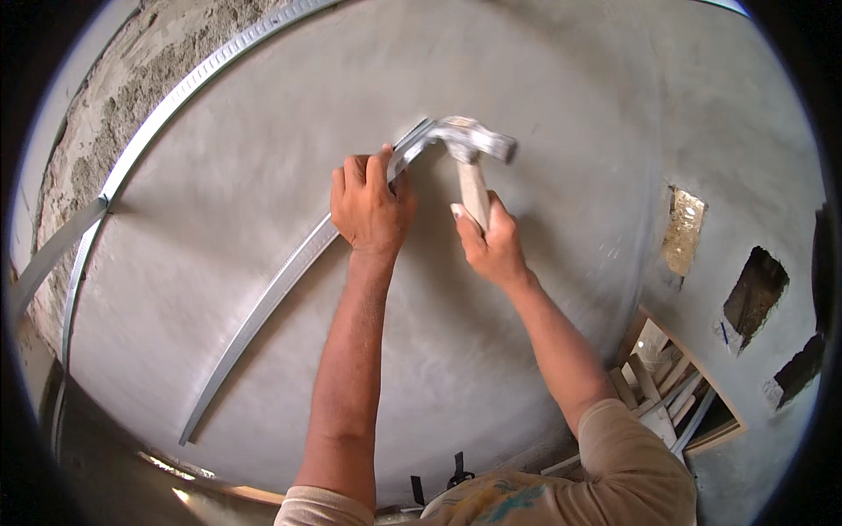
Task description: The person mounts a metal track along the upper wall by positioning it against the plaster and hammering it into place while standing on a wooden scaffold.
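My left hand [373, 203] is closed round a long metal channel strip [267, 302] near its upper end, against the grey plastered surface [491, 351]. The strip runs from there down to the lower left. In my right hand [495, 241] is a claw hammer [474, 180], gripped by its pale wooden handle. The hammer's head is slightly smeared by motion. Its claw side is at the strip's upper end, just beyond my left fingers; whether they touch I cannot tell.
Another metal channel [167, 105] curves along the left edge, beside rough bare masonry [66, 167]. A further strip [57, 245] sticks out from it. At the right are rectangular holes [756, 294] and a wood-framed opening [732, 430] with boards behind it.
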Demonstrator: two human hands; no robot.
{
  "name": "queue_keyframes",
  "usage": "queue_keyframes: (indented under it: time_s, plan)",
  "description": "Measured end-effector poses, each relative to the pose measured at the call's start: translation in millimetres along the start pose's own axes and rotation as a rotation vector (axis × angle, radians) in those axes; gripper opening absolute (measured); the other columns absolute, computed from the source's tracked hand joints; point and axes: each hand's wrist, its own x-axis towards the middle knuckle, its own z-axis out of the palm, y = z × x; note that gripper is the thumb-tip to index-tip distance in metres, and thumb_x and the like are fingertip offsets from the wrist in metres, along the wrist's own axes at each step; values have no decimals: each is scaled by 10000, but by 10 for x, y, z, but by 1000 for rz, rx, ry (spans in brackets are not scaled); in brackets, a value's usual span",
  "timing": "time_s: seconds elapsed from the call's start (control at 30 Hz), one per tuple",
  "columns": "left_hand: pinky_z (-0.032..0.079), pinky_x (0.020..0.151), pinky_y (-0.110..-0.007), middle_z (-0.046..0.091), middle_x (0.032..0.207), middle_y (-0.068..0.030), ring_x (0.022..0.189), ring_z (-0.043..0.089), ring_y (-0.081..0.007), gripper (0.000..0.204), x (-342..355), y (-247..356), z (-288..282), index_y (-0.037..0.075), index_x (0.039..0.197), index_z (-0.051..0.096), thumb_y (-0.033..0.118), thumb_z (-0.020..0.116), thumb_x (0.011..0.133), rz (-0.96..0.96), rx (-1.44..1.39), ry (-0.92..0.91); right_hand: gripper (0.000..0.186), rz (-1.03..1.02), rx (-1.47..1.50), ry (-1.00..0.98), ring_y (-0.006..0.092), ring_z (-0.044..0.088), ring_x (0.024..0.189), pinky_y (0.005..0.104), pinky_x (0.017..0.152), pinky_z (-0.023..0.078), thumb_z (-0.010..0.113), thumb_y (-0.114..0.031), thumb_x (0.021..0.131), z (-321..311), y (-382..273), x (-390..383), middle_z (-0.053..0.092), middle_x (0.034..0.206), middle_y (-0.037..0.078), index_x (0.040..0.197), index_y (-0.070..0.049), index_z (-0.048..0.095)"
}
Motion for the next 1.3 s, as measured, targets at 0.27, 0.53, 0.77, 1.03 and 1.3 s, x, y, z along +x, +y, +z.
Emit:
queue_keyframes:
  time_s: [0.27, 0.53, 0.77, 1.03, 1.3]
  plan:
    - [489, 882, -412, 704, 1205, -64, 992, 664, -268, 320, -83, 25, 94, 85, 1137, 629, 244, 767, 896, 237, -13, 249, 203, 77, 37, 110, 148, 537, 532, 351, 504, 439, 662, -130, 987, -433, 25, -241, 544, 626, 74, 922, 1, 520]
    - [524, 792, -386, 726, 1138, -27, 930, 678, -235, 155, -116, 96, 49, 107, 995, 632, 145, 759, 915, 231, -6, 210, 235, 146, -27, 65, 179, 531, 520, 361, 509, 444, 668, -157, 992, -561, 86, -340, 538, 627, 96, 921, 8, 516]
    - [491, 667, -355, 727, 1062, 10, 815, 638, -194, 193, -162, 173, 79, 124, 824, 593, 136, 771, 896, 149, -71, 202, 231, -28, -150, 20, 211, 572, 530, 374, 513, 458, 675, -155, 986, -527, -30, -244, 568, 639, 121, 950, 19, 528]
    - [518, 719, -363, 737, 1090, -11, 839, 663, -225, 134, -222, 150, 90, 119, 890, 632, 106, 766, 885, 185, -66, 198, 228, -329, -128, 60, 295, 658, 566, 421, 512, 482, 685, -146, 968, -362, -244, 86, 622, 658, 150, 958, 26, 535]
    - [519, 711, -360, 750, 1092, -16, 834, 668, -223, 118, -173, 121, 133, 115, 882, 631, 89, 745, 893, 210, -75, 213, 269, -71, -292, -83, 392, 665, 600, 441, 537, 510, 685, -184, 973, -372, 194, 89, 611, 653, 200, 927, 10, 504]
